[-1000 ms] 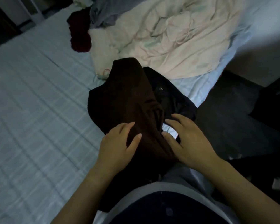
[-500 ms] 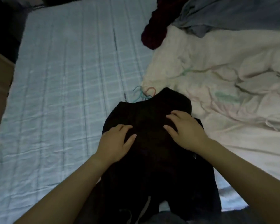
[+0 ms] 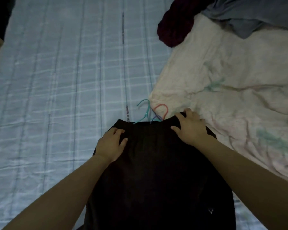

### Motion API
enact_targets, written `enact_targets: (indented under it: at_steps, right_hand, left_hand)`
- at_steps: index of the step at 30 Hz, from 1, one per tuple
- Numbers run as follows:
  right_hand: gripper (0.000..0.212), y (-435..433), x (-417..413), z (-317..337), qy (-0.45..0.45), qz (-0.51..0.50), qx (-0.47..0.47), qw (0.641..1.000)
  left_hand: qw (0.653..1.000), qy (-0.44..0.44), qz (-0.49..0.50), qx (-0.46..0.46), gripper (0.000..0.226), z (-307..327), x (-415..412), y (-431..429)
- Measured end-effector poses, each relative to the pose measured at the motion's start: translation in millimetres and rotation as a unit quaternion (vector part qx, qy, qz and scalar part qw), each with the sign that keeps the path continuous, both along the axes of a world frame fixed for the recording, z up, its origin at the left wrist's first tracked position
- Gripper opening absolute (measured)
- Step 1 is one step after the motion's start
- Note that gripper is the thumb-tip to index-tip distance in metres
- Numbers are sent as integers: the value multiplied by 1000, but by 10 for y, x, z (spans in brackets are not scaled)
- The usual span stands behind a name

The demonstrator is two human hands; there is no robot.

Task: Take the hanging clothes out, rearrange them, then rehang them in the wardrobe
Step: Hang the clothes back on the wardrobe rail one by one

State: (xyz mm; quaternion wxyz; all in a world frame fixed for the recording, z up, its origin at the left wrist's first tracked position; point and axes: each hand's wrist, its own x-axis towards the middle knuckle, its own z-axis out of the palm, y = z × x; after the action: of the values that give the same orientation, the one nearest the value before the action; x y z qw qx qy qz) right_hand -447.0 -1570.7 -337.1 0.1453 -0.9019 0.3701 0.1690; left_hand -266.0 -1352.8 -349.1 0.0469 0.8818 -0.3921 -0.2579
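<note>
Dark garment spread on the checked sheet at six o'clock, my left hand gripping its nine o'clock edge, right hand flat and spread at its one o'clock corner, hanger hooks poking out at twelve

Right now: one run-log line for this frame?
dark garment: on bed | left hand: grips its top edge | right hand: pressing it | hangers: hooks showing above
</note>
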Motion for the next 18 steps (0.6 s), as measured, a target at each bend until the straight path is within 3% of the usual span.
enact_targets:
  at_steps: [7,13,18]
  right_hand:
    - [54,-31,-62,-318,-76,-44,17,996]
    - [56,-23,-118,-311,-90,-64,34,993]
    - [49,119,-199,-192,-153,-85,48,983]
  left_hand:
    - [996,-34,-47,-73,53,-399,149,-330]
    - [990,3,-133,45,43,-600,264,-522]
    - [986,77,-112,-96,15,-419,343,-419]
